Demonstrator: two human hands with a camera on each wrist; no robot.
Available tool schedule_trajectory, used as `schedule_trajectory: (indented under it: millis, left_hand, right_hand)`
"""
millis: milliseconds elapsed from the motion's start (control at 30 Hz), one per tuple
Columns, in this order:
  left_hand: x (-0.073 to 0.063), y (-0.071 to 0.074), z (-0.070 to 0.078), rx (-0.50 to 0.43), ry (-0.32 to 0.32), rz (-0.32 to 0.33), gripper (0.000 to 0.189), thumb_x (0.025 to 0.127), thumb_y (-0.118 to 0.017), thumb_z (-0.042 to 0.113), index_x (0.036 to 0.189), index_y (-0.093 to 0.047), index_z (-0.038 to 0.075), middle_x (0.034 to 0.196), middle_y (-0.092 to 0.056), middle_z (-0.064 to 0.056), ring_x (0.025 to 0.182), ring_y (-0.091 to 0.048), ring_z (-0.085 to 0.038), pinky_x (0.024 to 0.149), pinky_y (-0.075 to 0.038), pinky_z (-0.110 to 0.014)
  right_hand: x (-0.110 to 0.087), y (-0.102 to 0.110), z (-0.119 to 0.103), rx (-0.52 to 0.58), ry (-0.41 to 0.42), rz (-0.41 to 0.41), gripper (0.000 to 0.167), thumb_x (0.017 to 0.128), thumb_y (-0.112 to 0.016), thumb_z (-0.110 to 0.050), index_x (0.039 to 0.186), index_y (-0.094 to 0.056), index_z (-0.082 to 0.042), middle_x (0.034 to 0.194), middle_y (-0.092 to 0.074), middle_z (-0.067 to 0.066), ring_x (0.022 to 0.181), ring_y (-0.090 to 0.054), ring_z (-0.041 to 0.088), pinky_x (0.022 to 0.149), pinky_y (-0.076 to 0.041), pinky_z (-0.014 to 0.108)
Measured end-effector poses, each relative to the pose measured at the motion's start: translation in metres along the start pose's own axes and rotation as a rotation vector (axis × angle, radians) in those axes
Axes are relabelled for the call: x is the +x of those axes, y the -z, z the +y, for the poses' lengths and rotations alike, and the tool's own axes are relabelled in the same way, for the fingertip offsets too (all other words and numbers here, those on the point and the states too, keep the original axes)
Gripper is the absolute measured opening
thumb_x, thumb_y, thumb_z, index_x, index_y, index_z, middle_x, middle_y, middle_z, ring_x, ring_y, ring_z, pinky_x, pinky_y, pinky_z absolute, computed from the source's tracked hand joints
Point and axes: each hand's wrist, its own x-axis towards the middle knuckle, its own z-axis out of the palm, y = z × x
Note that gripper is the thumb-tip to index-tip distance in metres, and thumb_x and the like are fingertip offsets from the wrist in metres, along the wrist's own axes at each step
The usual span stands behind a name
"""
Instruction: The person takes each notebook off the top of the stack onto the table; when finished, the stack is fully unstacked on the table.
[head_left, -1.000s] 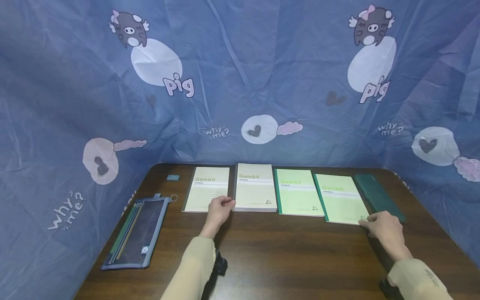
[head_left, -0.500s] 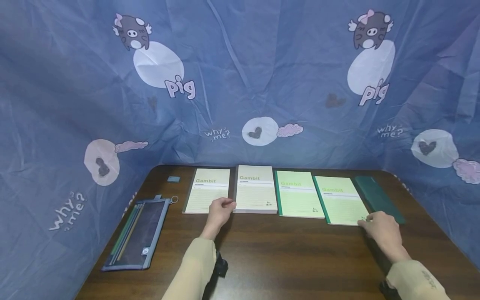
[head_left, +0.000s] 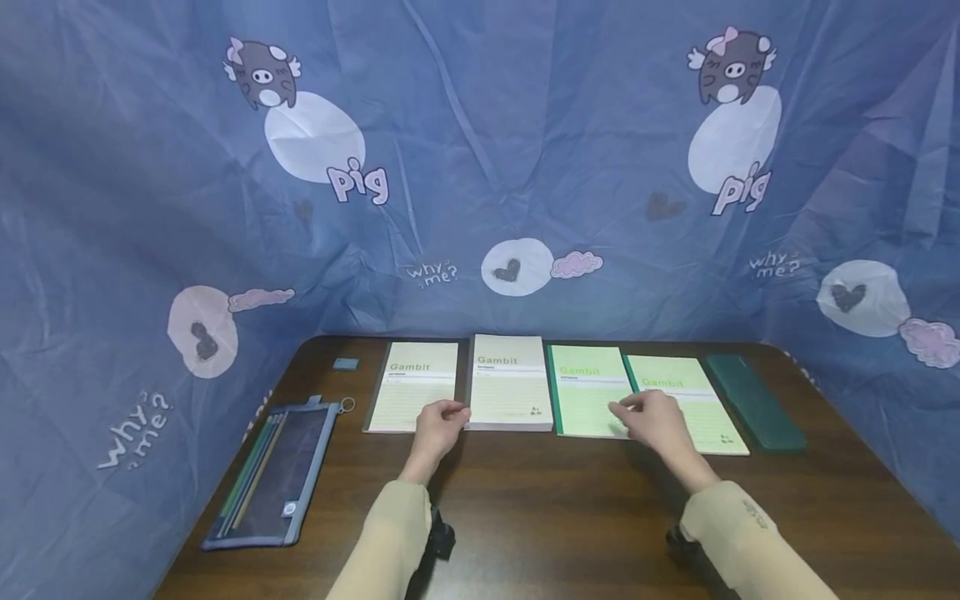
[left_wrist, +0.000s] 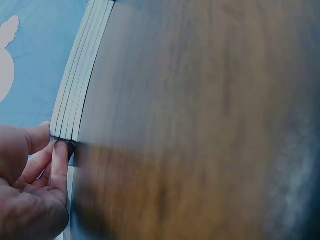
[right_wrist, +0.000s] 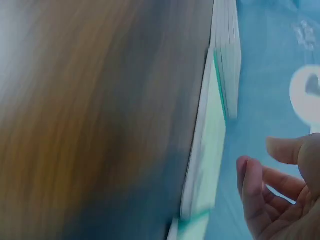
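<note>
In the head view, my left hand [head_left: 438, 435] is at the front left corner of a thick stack of cream Gambit notebooks [head_left: 510, 383] with a dark spine. The left wrist view has the thumb on the top corner of the notebook stack [left_wrist: 80, 75] and the curled fingers [left_wrist: 60, 165] against its spine side. My right hand [head_left: 654, 421] hovers over two green-spined notebooks, the left one [head_left: 588, 396] and the right one [head_left: 708, 421]. Seen from the right wrist, its thumb [right_wrist: 285, 150] and loosely bent fingers stand apart with nothing between them.
Another cream notebook [head_left: 412, 383] lies left of the stack, partly behind my left hand. A mesh pencil pouch [head_left: 300, 475] with pencils and a small blue block [head_left: 346, 364] are farther left. A dark green case [head_left: 757, 404] lies at the right. A blue cloth [head_left: 480, 167] hangs behind.
My right hand has left the front right corner of the rightmost notebook and moved left over the gap between the two green-spined ones. My left hand stays at the stack's corner.
</note>
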Motion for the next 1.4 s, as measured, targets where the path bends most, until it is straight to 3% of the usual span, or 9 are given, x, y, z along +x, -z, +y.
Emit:
schedule_trajectory:
  millis: [133, 300, 500, 700, 867, 1200, 1400]
  left_hand:
    - [0.000, 0.000, 0.000, -0.003, -0.003, 0.006, 0.026, 0.096, -0.067, 0.015, 0.114, -0.069, -0.004, 0.096, -0.070, -0.011, 0.088, -0.065, -0.023, 0.082, -0.054, -0.040]
    - [0.000, 0.000, 0.001, -0.001, -0.012, 0.005, 0.026, 0.096, -0.066, 0.015, 0.114, -0.069, -0.004, 0.096, -0.070, -0.011, 0.088, -0.065, -0.023, 0.082, -0.054, -0.040]
    - [-0.002, 0.000, 0.000, -0.011, -0.016, -0.003, 0.026, 0.096, -0.066, 0.014, 0.114, -0.069, -0.004, 0.096, -0.070, -0.011, 0.089, -0.065, -0.023, 0.082, -0.053, -0.040]
    - [-0.002, 0.001, -0.001, -0.013, -0.018, -0.005, 0.026, 0.096, -0.066, 0.014, 0.114, -0.068, -0.005, 0.097, -0.069, -0.012, 0.091, -0.065, -0.024, 0.083, -0.053, -0.040]
    - [-0.002, 0.001, -0.001, -0.007, -0.011, -0.008, 0.027, 0.097, -0.065, 0.015, 0.115, -0.068, -0.004, 0.099, -0.069, -0.012, 0.093, -0.064, -0.025, 0.084, -0.052, -0.042]
    - [-0.003, 0.001, 0.001, 0.004, -0.021, 0.002, 0.024, 0.097, -0.065, 0.012, 0.114, -0.068, -0.006, 0.101, -0.070, -0.014, 0.094, -0.065, -0.025, 0.083, -0.054, -0.040]
    - [-0.003, 0.001, 0.002, 0.004, -0.046, 0.009, 0.021, 0.094, -0.066, 0.006, 0.110, -0.069, -0.007, 0.096, -0.070, -0.014, 0.089, -0.066, -0.024, 0.079, -0.054, -0.038]
  right_hand:
    - [0.010, -0.032, -0.023, 0.092, 0.003, -0.021, 0.035, 0.094, -0.068, -0.027, 0.105, -0.072, 0.006, 0.078, -0.071, 0.012, 0.060, -0.068, 0.017, 0.056, -0.054, 0.031]
    - [0.017, -0.067, -0.041, 0.130, -0.007, -0.022, 0.039, 0.093, -0.069, -0.031, 0.105, -0.072, 0.006, 0.066, -0.067, 0.006, 0.056, -0.064, 0.015, 0.054, -0.050, 0.028]
    - [0.018, -0.089, -0.052, 0.072, 0.005, -0.007, 0.036, 0.091, -0.071, -0.036, 0.077, -0.073, -0.003, 0.049, -0.056, -0.001, 0.046, -0.053, 0.013, 0.045, -0.036, 0.026]
    - [0.020, -0.097, -0.059, -0.025, 0.023, 0.016, 0.041, 0.088, -0.076, -0.039, 0.063, -0.066, -0.007, 0.046, -0.048, -0.001, 0.044, -0.040, 0.011, 0.044, -0.029, 0.025]
    - [0.023, -0.098, -0.059, -0.002, -0.005, 0.007, 0.043, 0.087, -0.077, -0.036, 0.059, -0.064, -0.007, 0.045, -0.049, -0.001, 0.043, -0.042, 0.012, 0.044, -0.029, 0.024]
    - [0.021, -0.095, -0.059, 0.002, -0.011, 0.023, 0.034, 0.087, -0.079, -0.030, 0.068, -0.067, -0.004, 0.047, -0.052, 0.000, 0.043, -0.044, 0.012, 0.043, -0.030, 0.024]
    - [0.019, -0.089, -0.057, 0.001, 0.006, 0.029, 0.029, 0.087, -0.078, -0.025, 0.082, -0.067, 0.001, 0.050, -0.053, 0.002, 0.044, -0.044, 0.012, 0.045, -0.033, 0.025]
